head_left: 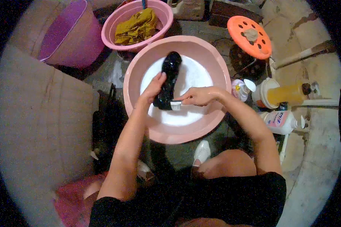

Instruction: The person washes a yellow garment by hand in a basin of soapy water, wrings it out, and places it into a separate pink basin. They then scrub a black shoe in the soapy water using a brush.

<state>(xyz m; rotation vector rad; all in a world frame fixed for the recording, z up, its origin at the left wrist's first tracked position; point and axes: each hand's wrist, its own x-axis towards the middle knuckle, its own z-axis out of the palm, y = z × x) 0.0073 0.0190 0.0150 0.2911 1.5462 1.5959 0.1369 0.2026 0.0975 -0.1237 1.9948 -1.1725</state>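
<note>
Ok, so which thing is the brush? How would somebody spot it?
Find the big pink basin in the middle. Inside it, the left hand holds a black shoe, and the right hand holds the brush against its near end. It is the only small thing with pale bristles.

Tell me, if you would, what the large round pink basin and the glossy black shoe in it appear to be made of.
The large round pink basin looks like moulded plastic: smooth, even colour, thin rolled rim. The glossy black shoe seems rubber or synthetic leather, hard to tell; wet highlights run along it.
</note>
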